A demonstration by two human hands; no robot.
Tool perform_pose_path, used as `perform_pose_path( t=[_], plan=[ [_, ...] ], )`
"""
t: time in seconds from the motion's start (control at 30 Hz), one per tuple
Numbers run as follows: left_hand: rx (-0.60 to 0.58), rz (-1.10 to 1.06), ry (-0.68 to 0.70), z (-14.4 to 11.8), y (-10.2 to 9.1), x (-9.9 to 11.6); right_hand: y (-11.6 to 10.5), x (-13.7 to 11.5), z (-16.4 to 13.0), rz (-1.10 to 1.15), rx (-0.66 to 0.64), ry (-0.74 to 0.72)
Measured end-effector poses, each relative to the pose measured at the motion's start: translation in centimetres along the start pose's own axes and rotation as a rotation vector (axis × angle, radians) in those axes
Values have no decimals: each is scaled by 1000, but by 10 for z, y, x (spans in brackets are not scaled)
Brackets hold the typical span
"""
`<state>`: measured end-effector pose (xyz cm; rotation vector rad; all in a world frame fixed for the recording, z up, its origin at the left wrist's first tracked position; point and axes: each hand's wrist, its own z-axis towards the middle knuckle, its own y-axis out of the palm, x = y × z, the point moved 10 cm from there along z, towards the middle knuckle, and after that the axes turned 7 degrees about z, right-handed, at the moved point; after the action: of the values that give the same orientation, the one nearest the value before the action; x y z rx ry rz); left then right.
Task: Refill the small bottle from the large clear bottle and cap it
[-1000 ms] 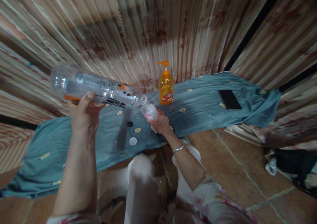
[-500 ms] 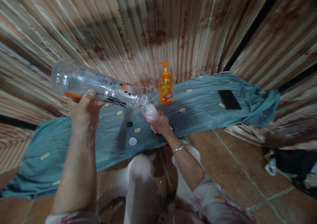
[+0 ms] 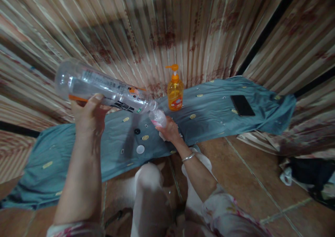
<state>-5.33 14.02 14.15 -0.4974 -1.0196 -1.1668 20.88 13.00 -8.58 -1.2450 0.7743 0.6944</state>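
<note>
My left hand (image 3: 90, 113) is closed round a large clear plastic bottle (image 3: 104, 88) with a printed label and an orange band. The bottle is tilted, its base up at the left and its neck down at the right. Its mouth meets the open mouth of a small clear bottle (image 3: 157, 117) with pink print. Fingers of my right hand (image 3: 170, 130) wrap this small bottle, which leans toward the large one. Whether liquid passes between them is too small to tell. A white round cap (image 3: 140, 149) and a dark round cap (image 3: 137, 131) lie on the cloth below.
A blue-green cloth (image 3: 209, 121) with yellow motifs covers the long narrow surface. An orange pump bottle (image 3: 175, 94) stands behind my right hand. A black phone (image 3: 242, 105) lies farther right. Striped curtain (image 3: 167, 31) hangs behind. Dark items (image 3: 311, 176) lie on the tiled floor at right.
The large bottle has tipped slightly more, its base a little higher and its neck closer against the small bottle's mouth. The other things stay in place.
</note>
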Motion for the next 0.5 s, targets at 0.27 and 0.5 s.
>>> perform_pose_path(
  t=[0.27,0.5],
  plan=[
    [-4,43,13,4,-3,-2,0,1,0,-7,21,-7],
    [-5,26,16,5,-3,-2,0,2,-1,-29,-4,20]
  ],
)
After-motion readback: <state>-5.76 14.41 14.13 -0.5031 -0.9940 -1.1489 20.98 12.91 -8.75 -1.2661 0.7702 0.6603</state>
